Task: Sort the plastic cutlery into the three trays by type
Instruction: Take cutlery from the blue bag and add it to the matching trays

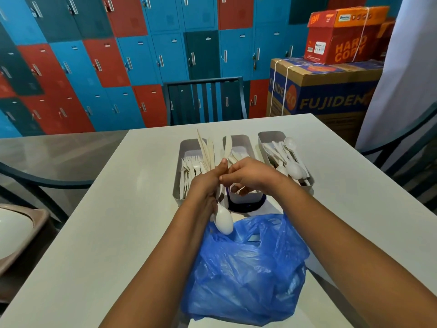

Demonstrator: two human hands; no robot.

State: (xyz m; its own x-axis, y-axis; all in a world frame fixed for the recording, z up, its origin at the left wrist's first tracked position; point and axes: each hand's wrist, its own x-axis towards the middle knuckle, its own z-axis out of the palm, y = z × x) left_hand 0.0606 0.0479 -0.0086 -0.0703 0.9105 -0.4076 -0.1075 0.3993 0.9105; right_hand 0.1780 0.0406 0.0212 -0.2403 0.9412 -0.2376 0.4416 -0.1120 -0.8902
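Right, I'm watching from afar, and the pale grey square table [118,209] carries everything, with the crumpled blue plastic carrier bag [246,275] lying nearest me, presumably the source of the unsorted pieces. Beyond it sit three grey oblong plastic trays side by side: the left tray [183,147] holds white forks, the middle tray [241,140] holds what look like knives, partly hidden behind the hands, and the right tray [267,136] holds white spoons, too many in each to count. So the sorting looks well along. My left hand [208,183] is clenched round a mixed bundle of white plastic cutlery [208,150], blades fanning up over the left tray, while one white plastic spoon [223,221] hangs bowl-down from the same fist just above the bag. I'd say the bundle is held upright so pieces can be drawn out singly. The right hand [248,174] is pinching at that bundle, fingers curled; exactly which piece it has, I cannot tell.
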